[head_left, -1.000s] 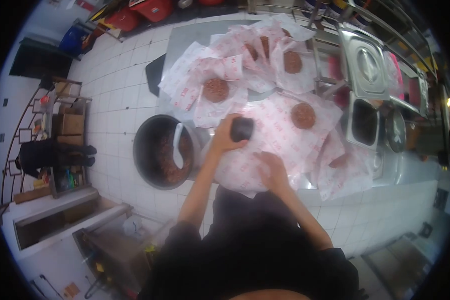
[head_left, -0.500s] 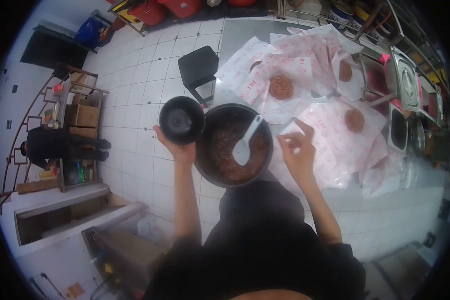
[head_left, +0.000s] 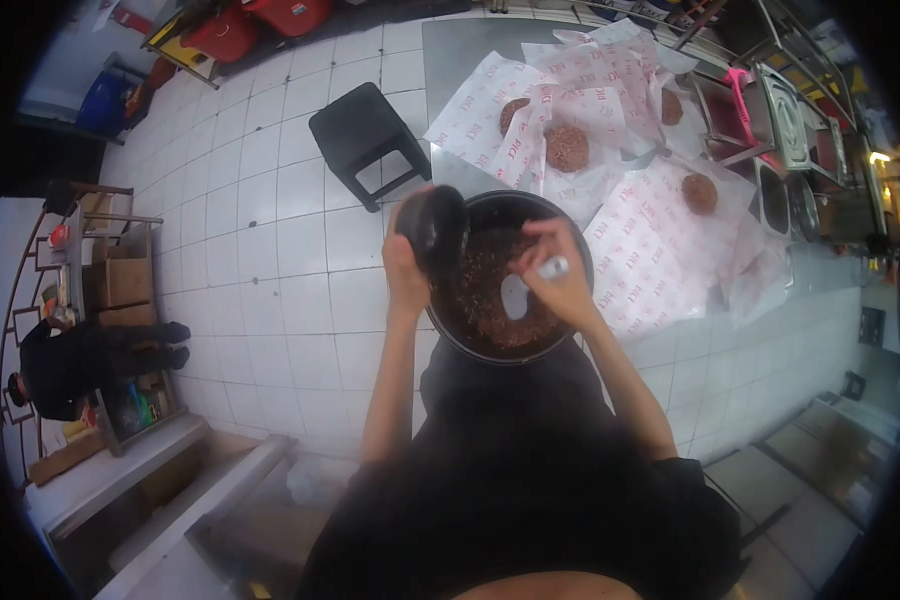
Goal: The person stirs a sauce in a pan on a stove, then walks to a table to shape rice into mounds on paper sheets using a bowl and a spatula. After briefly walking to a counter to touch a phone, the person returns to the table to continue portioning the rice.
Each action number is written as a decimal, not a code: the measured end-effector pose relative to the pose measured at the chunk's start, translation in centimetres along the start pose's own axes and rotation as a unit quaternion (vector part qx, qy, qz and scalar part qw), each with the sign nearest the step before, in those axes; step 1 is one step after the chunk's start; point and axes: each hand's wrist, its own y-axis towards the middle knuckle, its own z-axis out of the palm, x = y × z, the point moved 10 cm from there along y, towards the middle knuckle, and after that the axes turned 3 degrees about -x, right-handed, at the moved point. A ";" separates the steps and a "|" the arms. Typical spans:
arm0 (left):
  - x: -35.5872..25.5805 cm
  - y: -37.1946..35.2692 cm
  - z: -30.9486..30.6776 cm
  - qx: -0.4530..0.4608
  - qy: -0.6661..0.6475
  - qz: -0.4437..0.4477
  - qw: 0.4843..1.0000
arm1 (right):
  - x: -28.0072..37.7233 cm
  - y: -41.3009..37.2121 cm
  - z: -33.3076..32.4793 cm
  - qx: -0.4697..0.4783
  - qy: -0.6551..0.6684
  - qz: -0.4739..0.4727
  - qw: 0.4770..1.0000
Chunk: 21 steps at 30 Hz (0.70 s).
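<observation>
My left hand (head_left: 403,270) is closed around a small black bowl (head_left: 436,228), tilted toward a large black pot (head_left: 497,358). Crumbly brown food (head_left: 490,325) lies in the pot. Over the pot, my right hand (head_left: 562,285) has its fingers round the handle of a white plastic spoon (head_left: 515,297), whose head rests on the food. To the right of the pot, printed paper sheets (head_left: 630,270) carry several round brown patties, among them a large patty (head_left: 567,148) and a smaller patty (head_left: 700,194).
A steel table (head_left: 465,50) lies under the papers. On the tiled floor stands a black stool (head_left: 360,130). A person (head_left: 80,360) in dark clothes is at a shelf on the far left. Lidded metal pans (head_left: 782,115) line the right side; red tubs (head_left: 220,38) stand at the back.
The bowl has tipped from facing up to leaning over the pot. My right hand has moved left from beside the pot and taken hold of the spoon. The view has shifted.
</observation>
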 end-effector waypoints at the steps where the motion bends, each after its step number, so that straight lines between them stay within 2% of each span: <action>1: 4.5 0.4 0.0 0.012 -0.165 -0.126 0.978 | -2.2 -1.1 0.4 0.015 0.082 0.083 0.993; 2: 7.6 0.4 1.3 0.026 -0.321 -0.247 0.914 | -1.7 -2.0 0.6 0.010 0.079 0.081 0.994; 5: 9.0 3.4 4.7 0.095 -0.259 -0.296 0.915 | 1.3 -4.4 1.8 0.017 0.037 0.106 0.994; 6: 8.5 3.6 5.1 0.099 -0.262 -0.297 0.913 | 4.5 -4.9 1.8 0.009 -0.121 0.022 0.992; 7: 6.9 3.7 6.4 0.199 -0.134 -0.228 0.944 | 6.8 -5.1 2.2 0.003 -0.276 -0.062 0.959; 8: 5.7 3.2 7.7 0.293 -0.001 -0.149 0.944 | 6.4 -4.7 2.2 -0.002 -0.278 -0.061 0.959; 10: 4.5 1.9 7.6 0.279 -0.042 -0.119 0.952 | 4.3 -4.3 1.7 -0.060 -0.333 -0.048 0.940; 11: 4.2 1.5 6.5 0.226 -0.021 -0.111 0.968 | 3.8 -3.8 1.6 -0.081 -0.364 -0.106 0.922; 12: 3.8 1.2 5.4 0.172 0.000 -0.102 0.980 | 2.7 -3.2 1.2 -0.088 -0.366 -0.103 0.921; 14: 2.7 0.2 5.5 0.159 0.008 -0.098 0.982 | -0.9 -2.1 -1.7 -0.162 -0.255 0.027 0.953; 15: 2.0 -0.1 5.1 0.134 0.034 -0.091 0.986 | -0.7 -1.3 -2.2 -0.200 -0.157 0.006 0.967; 16: 1.5 -0.6 4.7 0.109 0.060 -0.084 0.989 | -1.3 -1.6 -1.9 -0.208 -0.156 0.012 0.965; 17: 1.2 -1.4 4.9 0.118 0.061 -0.088 0.987 | -1.4 -1.5 -0.4 -0.151 -0.164 -0.023 0.975; 19: 1.2 -2.1 3.4 0.026 -0.019 -0.116 0.993 | -0.4 -1.9 3.0 -0.039 -0.151 -0.059 0.986; 21: 1.4 -2.4 3.2 0.023 -0.010 -0.109 0.994 | -0.7 -2.8 4.7 0.032 -0.053 0.014 0.998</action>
